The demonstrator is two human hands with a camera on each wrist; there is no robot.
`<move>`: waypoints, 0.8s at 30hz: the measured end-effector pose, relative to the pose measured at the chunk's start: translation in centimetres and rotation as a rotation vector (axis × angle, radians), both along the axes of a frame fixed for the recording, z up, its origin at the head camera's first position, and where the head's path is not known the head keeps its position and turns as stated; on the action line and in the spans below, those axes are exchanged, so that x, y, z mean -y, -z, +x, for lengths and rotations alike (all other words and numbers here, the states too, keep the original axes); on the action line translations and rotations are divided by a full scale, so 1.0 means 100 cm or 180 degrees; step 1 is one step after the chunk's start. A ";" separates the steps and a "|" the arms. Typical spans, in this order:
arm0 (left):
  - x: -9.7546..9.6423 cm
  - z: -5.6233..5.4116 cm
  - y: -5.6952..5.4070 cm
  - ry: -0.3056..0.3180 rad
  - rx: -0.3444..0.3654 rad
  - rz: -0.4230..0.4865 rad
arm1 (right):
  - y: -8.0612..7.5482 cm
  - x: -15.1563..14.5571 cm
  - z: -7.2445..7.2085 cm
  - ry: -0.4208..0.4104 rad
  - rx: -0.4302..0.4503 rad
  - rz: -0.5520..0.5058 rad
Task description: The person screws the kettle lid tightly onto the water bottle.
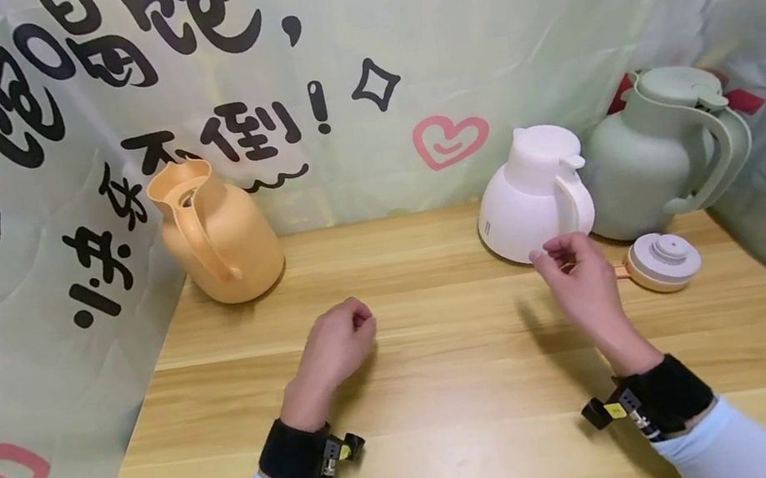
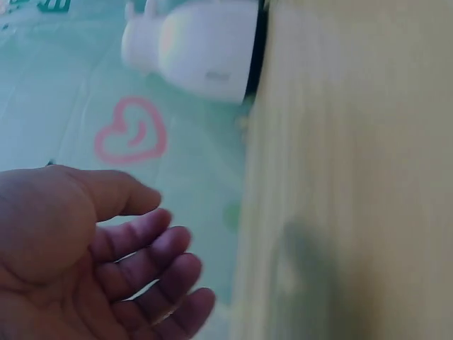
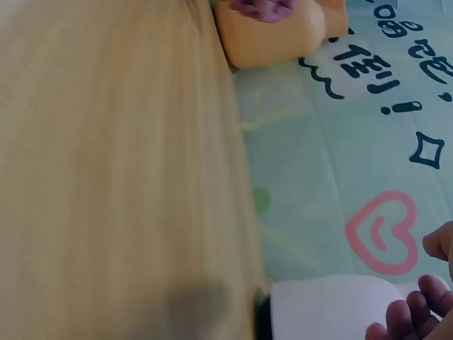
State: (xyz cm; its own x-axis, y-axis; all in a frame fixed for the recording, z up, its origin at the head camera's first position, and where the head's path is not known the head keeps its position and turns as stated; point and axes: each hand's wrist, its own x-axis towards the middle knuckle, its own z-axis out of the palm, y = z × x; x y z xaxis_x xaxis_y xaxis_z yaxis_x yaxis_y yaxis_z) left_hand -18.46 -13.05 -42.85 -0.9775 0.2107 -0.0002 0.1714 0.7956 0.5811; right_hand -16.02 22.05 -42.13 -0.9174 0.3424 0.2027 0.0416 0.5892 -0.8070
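My left hand [image 1: 335,344] hovers over the middle of the table, its fingers loosely bent and holding nothing. In the left wrist view, a gap shows between its thumb and fingers [image 2: 185,273]. An orange thermos jug [image 1: 227,240] stands at the back left, its top uncovered. Just in front of a white thermos jug [image 1: 524,198] is my right hand [image 1: 583,286], thumb and fingers relaxed with nothing between them. Whether it touches the jug cannot be told. To its right lies a round lid [image 1: 663,260] with a pale top and an orange underside, partly hidden by that hand.
A larger grey-green thermos jug [image 1: 642,153] stands right behind the white one. The wooden table [image 1: 453,430] meets a printed cloth backdrop [image 1: 372,173] at the back and both sides.
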 end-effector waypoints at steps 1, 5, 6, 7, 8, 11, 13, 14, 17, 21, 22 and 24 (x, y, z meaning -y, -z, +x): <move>0.006 -0.002 -0.002 -0.0104 -0.0046 0.0065 | 0.003 0.002 0.001 -0.0053 0.0025 0.0008; 0.033 -0.009 -0.019 -0.0632 -0.0366 0.0373 | 0.014 0.007 0.005 -0.0200 0.0129 0.0016; 0.039 -0.010 -0.023 -0.0800 -0.0514 0.0443 | 0.017 0.008 0.006 -0.0231 0.0158 0.0030; 0.045 -0.011 -0.029 -0.0973 -0.0676 0.0541 | 0.019 0.008 0.007 -0.0257 0.0186 0.0050; 0.051 -0.012 -0.034 -0.1140 -0.0864 0.0651 | 0.022 0.009 0.008 -0.0279 0.0221 0.0066; 0.066 -0.015 -0.050 -0.1654 -0.1478 0.0973 | 0.028 0.010 0.010 -0.0327 0.0284 0.0114; 0.075 -0.018 -0.062 -0.1948 -0.1814 0.1205 | 0.031 0.010 0.011 -0.0348 0.0294 0.0130; 0.079 -0.021 -0.067 -0.2056 -0.1943 0.1302 | 0.031 0.011 0.011 -0.0357 0.0287 0.0126; 0.089 -0.031 -0.080 -0.2305 -0.2020 0.1489 | 0.033 0.011 0.011 -0.0385 0.0267 0.0122; 0.099 -0.046 -0.088 -0.2390 -0.1495 0.1604 | 0.034 0.011 0.011 -0.0424 0.0281 0.0102; 0.101 -0.049 -0.088 -0.2384 -0.1327 0.1596 | 0.035 0.011 0.010 -0.0436 0.0291 0.0096; 0.105 -0.055 -0.087 -0.2359 -0.1018 0.1578 | 0.035 0.011 0.010 -0.0453 0.0303 0.0095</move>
State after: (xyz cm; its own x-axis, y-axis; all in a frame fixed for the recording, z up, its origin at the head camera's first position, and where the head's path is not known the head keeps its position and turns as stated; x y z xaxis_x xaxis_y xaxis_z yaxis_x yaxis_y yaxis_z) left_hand -23.98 -23.55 -34.14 -0.8006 -0.5597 0.2140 -0.0689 0.4407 0.8950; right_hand -15.04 20.98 -45.67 -0.9718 0.2027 0.1206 0.0315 0.6183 -0.7853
